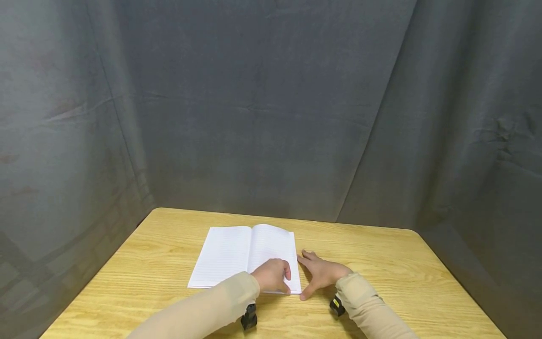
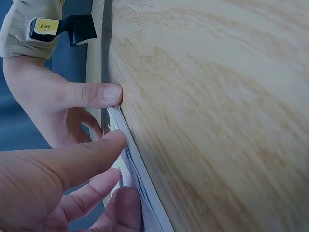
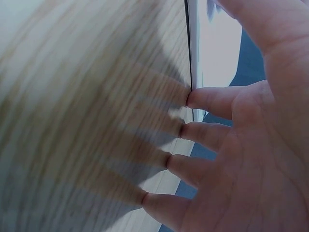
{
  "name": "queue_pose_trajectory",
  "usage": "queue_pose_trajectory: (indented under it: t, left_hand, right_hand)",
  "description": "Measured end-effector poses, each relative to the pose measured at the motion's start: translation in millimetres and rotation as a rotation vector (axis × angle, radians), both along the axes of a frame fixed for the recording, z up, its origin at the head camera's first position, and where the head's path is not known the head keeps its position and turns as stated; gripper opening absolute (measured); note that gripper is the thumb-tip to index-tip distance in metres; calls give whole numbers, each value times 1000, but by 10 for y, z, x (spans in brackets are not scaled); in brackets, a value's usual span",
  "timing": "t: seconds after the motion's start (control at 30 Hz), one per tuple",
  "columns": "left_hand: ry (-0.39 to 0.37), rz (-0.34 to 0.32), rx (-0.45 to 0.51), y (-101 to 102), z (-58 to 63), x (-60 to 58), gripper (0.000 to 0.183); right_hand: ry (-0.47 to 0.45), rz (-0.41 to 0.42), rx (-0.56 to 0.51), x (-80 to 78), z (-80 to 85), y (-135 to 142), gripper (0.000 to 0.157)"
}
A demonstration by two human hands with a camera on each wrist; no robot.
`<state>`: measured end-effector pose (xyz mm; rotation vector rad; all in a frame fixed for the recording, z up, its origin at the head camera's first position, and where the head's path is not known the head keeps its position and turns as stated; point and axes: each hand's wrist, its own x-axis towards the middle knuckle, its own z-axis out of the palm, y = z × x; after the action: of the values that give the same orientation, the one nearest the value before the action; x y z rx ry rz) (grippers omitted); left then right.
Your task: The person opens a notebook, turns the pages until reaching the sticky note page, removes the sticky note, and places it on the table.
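Observation:
An open notebook (image 1: 224, 254) with ruled white pages lies on the table. My left hand (image 1: 272, 274) is over the lower right corner of its right page. In the left wrist view the left thumb (image 2: 108, 145) touches the edges of the pages (image 2: 145, 193), slightly fanned there. The left fingers (image 2: 126, 205) bend over the paper, apart from the thumb. Just right of the notebook, my right hand (image 1: 322, 273) has its fingers spread. In the right wrist view those fingertips (image 3: 193, 98) rest on the wood along the notebook's edge, and the hand holds nothing.
The light wooden table (image 1: 381, 263) has rounded far corners. A grey curtain (image 1: 262, 117) hangs behind it and along both sides. Each wrist carries a small black camera (image 1: 249, 316) below a beige sleeve (image 1: 211, 306).

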<state>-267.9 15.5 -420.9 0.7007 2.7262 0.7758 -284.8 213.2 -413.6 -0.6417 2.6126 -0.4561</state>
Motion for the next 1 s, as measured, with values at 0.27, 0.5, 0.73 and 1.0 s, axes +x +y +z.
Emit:
queue_pose_trajectory:
  t: [0.27, 0.5, 0.73, 1.0]
  left_hand:
    - [15, -2, -9, 10, 3, -13, 24]
    - [-13, -15, 20, -18, -39, -41, 5]
    - [-40, -17, 38, -31, -24, -38, 27]
    - [-54, -29, 41, -40, 11, -45, 24]
  right_hand:
    - [-5, -17, -3, -16, -22, 12, 114]
    - [-1, -11, -6, -1, -21, 6, 114]
    - [-11, -18, -8, 7, -12, -1, 113]
    - [-5, -25, 2, -9, -24, -10, 114]
